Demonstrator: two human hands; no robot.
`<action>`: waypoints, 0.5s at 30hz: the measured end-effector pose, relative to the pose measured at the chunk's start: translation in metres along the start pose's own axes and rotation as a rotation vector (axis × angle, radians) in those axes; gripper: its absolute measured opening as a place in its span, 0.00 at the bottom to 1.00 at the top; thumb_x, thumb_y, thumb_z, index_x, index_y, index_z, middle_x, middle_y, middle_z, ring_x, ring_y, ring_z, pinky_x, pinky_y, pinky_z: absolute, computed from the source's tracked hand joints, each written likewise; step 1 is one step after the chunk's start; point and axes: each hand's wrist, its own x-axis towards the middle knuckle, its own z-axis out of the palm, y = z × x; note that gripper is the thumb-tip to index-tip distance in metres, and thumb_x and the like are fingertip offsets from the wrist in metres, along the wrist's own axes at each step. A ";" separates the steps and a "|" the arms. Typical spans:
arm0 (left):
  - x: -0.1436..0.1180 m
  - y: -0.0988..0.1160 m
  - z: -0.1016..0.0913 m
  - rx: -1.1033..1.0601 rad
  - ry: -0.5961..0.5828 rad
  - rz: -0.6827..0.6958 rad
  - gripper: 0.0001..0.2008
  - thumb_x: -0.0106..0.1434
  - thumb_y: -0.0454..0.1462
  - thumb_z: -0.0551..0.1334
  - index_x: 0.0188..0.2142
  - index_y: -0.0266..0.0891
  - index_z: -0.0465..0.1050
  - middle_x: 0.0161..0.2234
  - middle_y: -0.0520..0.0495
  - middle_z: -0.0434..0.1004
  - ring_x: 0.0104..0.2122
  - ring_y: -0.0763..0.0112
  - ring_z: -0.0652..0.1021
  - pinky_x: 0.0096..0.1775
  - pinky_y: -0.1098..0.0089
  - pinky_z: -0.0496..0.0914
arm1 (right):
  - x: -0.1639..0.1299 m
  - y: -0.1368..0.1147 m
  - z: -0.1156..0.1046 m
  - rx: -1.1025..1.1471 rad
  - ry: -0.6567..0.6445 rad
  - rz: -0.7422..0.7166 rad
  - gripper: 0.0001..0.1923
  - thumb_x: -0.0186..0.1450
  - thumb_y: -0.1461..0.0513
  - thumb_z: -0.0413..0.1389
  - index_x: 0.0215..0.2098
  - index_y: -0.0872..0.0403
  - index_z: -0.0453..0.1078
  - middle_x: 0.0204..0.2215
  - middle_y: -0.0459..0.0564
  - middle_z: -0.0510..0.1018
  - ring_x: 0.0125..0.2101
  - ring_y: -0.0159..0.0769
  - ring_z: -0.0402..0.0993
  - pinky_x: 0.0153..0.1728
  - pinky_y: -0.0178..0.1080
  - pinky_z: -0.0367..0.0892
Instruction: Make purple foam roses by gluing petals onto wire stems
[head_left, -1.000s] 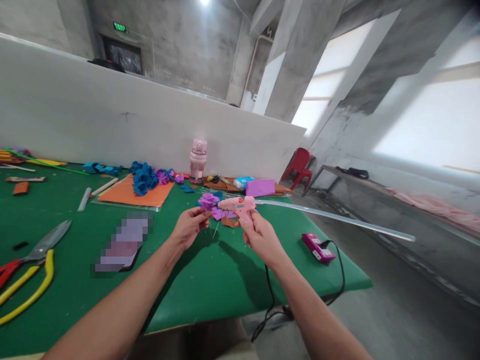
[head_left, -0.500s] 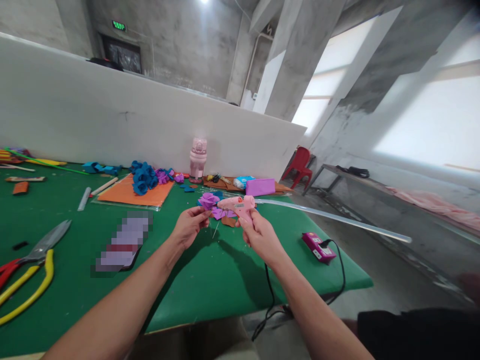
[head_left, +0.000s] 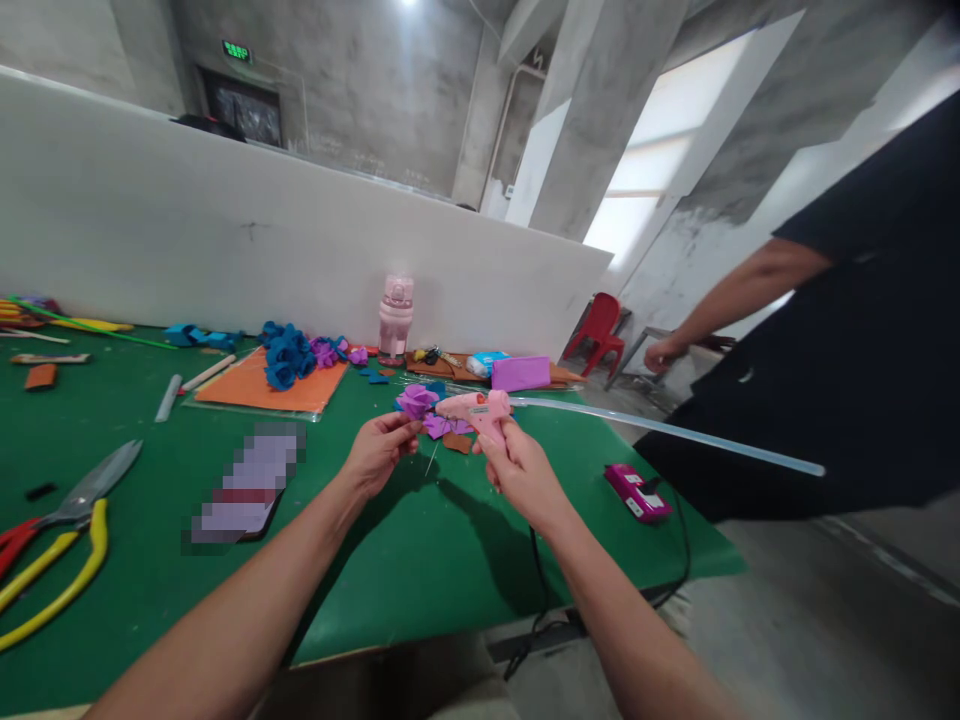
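My left hand (head_left: pixel 379 452) pinches the thin stem of a purple foam flower (head_left: pixel 417 401), held above the green table (head_left: pixel 420 560). My right hand (head_left: pixel 517 468) grips a pink glue gun (head_left: pixel 475 410), its nozzle pointing left at the flower's base. A long clear glue stick (head_left: pixel 667 432) sticks out of the gun's back toward the right. Loose purple petals (head_left: pixel 442 428) and a brown scrap lie on the table under the gun. The gun's black cord drops off the table's near edge.
A person in black (head_left: pixel 840 340) walks past on the right. A magenta power adapter (head_left: pixel 636 493) lies at the right. Yellow-handled shears (head_left: pixel 60 535) sit at left; an orange sheet (head_left: pixel 262 388) with blue flowers (head_left: pixel 289 355), a pink bottle (head_left: pixel 395 320) and a white partition are behind.
A person in black has walked into view from the lower right and now fills the right side. My hands, the flower and the glue gun have stayed almost still.
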 end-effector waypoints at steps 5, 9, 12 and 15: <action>0.001 -0.001 -0.001 -0.010 -0.002 0.006 0.14 0.41 0.39 0.71 0.26 0.33 0.73 0.24 0.50 0.74 0.19 0.81 0.68 0.25 0.75 0.62 | -0.001 0.000 0.000 0.013 0.005 0.014 0.09 0.63 0.57 0.45 0.32 0.54 0.61 0.21 0.45 0.70 0.16 0.29 0.61 0.18 0.32 0.57; 0.001 -0.002 -0.002 -0.020 -0.013 0.008 0.13 0.42 0.38 0.71 0.25 0.33 0.73 0.24 0.50 0.74 0.19 0.81 0.68 0.25 0.75 0.62 | -0.002 -0.001 -0.001 0.011 -0.021 0.034 0.09 0.63 0.57 0.45 0.31 0.54 0.62 0.16 0.42 0.65 0.15 0.29 0.59 0.18 0.32 0.57; 0.001 -0.002 -0.001 -0.026 -0.008 0.003 0.13 0.42 0.38 0.71 0.26 0.33 0.73 0.24 0.50 0.74 0.19 0.81 0.68 0.24 0.75 0.62 | -0.004 -0.002 -0.002 0.068 -0.032 0.058 0.09 0.63 0.57 0.45 0.31 0.53 0.61 0.16 0.41 0.64 0.14 0.28 0.58 0.17 0.32 0.57; 0.000 -0.001 0.000 -0.032 -0.004 -0.008 0.13 0.42 0.38 0.71 0.26 0.33 0.73 0.24 0.49 0.75 0.19 0.81 0.68 0.24 0.75 0.61 | -0.008 -0.001 -0.004 0.128 -0.002 0.067 0.10 0.64 0.56 0.45 0.32 0.53 0.61 0.15 0.40 0.63 0.14 0.28 0.58 0.16 0.31 0.57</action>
